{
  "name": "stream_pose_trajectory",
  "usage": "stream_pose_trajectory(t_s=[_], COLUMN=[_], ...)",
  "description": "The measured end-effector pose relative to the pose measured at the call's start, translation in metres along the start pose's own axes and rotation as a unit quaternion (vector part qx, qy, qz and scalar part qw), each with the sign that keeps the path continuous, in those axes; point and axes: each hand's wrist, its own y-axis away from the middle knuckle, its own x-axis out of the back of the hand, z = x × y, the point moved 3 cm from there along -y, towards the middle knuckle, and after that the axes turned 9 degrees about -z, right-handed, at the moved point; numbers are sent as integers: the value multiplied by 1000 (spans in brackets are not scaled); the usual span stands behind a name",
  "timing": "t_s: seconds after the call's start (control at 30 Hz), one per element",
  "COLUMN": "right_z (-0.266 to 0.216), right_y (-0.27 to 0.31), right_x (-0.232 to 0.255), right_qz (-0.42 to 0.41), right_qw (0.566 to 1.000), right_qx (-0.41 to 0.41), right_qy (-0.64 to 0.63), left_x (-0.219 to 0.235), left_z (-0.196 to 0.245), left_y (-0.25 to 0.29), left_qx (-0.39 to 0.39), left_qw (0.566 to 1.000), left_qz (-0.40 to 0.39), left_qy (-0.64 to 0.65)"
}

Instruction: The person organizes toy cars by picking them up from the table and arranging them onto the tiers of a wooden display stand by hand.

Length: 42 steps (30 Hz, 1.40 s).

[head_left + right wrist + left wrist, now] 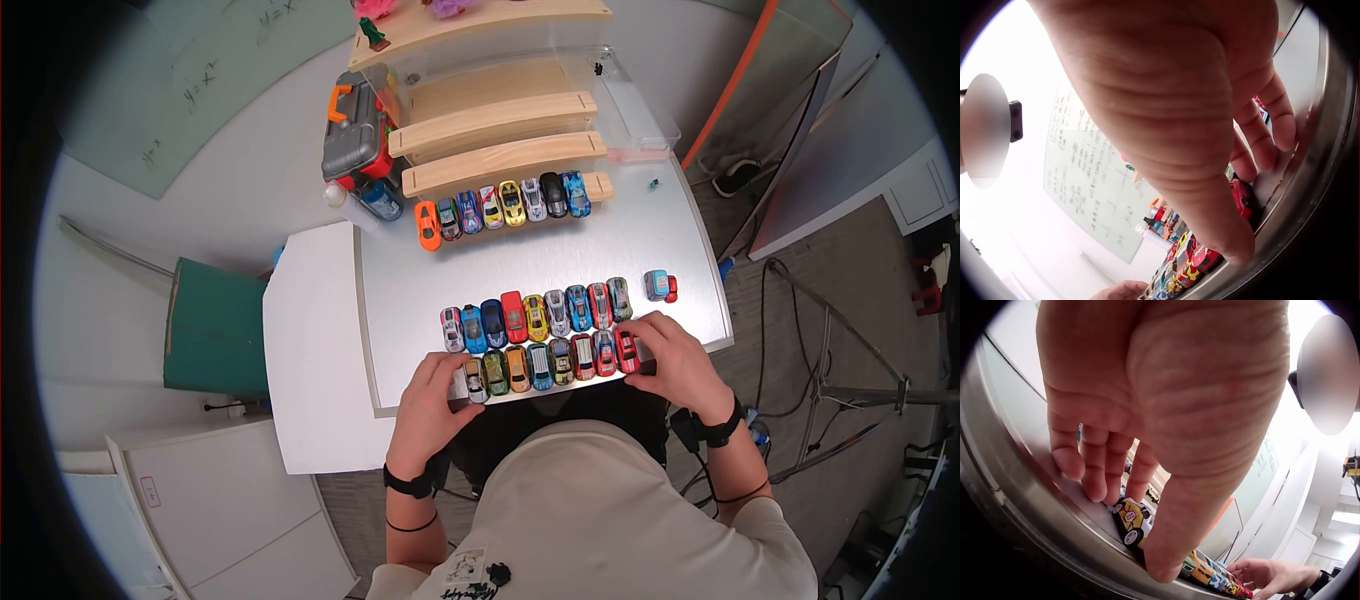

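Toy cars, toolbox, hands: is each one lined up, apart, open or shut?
Front car row: lined up
Middle car row: lined up
Car row on wooden step: lined up
Blue toy truck: apart from the rows
Toolbox: looks shut
Left hand: open
Right hand: open

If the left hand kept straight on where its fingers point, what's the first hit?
Probably the light-blue car, second from the left in the farther of the two adjacent rows, just past the fingertips of the left hand. Height's unclear; it might pass over.
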Motion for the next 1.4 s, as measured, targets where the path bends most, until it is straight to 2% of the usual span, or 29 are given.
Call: stream_pose_trajectory(t_s=[0.43,0.57,0.63,0.73,0.8,0.9,1.0,1.13,1.4], right_z=[3,-4,-14,-15,7,33,43,48,47], right_y=[-3,-9,-25,-67,-105,-153,-175,-184,-183], right_x=[2,32,65,106,113,107,93,82,80], right_qz=[-23,-39,46,61,73,93,104,133,134], right_qw=[1000,997,998,997,996,992,988,982,982], right_qx=[-8,-21,16,32,40,65,75,47,43], right_qy=[-6,-68,-49,29,41,58,83,122,124], left_x=[3,15,20,29,33,37,37,32,42], left_z=[-1,-5,-9,-10,-8,-5,-4,-15,-12], left_y=[1,1,-1,-11,-16,-19,-13,-6,-9], left_qx=[5,21,17,1,-2,1,3,7,2], left_qw=[1000,999,999,998,997,996,996,995,996], left_qz=[-3,3,11,55,67,84,80,90,85], left_qy=[6,36,32,43,40,36,31,43,30])
